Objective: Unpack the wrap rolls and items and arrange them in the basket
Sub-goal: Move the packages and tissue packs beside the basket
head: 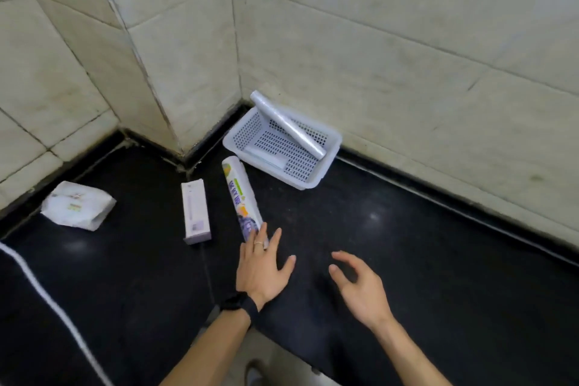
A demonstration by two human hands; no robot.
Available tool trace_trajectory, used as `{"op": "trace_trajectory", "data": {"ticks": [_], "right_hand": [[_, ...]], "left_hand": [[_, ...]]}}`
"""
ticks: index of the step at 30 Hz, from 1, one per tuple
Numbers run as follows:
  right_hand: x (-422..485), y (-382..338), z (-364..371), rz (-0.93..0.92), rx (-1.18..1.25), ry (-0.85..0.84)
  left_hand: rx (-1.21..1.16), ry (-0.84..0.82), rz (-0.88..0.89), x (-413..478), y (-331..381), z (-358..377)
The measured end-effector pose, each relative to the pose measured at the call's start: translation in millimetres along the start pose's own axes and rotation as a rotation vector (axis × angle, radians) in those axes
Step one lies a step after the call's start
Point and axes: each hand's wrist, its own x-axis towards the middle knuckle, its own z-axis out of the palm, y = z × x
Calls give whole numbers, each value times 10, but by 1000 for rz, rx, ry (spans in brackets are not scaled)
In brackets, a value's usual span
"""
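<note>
A white perforated basket stands in the corner of a black counter. A bare clear wrap roll leans across it, one end sticking up over the rim, and a flat white sheet lies inside. In front of the basket lies a printed packaged roll. My left hand, fingers spread, rests flat with its fingertips over the near end of that roll. My right hand hovers open over the counter, holding nothing. A long white box lies left of the roll.
A crumpled white plastic bag lies at the far left by the wall. Tiled walls close the counter at the back and left. A white cord runs along the counter's left front edge.
</note>
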Motion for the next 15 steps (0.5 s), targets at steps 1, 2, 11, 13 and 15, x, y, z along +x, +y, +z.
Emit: {"op": "trace_trajectory", "data": {"ticks": [1,2,11,13,15], "right_hand": [[-156,184,-196,19,8,26],[-311,381,-396,39,10,58],[-1632,2275,-2209,294,-85,358],[-1861,2664,-2543,341,-121,424],[-2054,3003,-2834,389,-148,491]], "left_hand": [[15,-26,53,-85,248,123],[26,-54,104,-171,504,258],[123,-344,448,-887,2768,1503],[168,-394,517,-1007,3175,1770],[211,-438,577,-1123,3512,2013]]}}
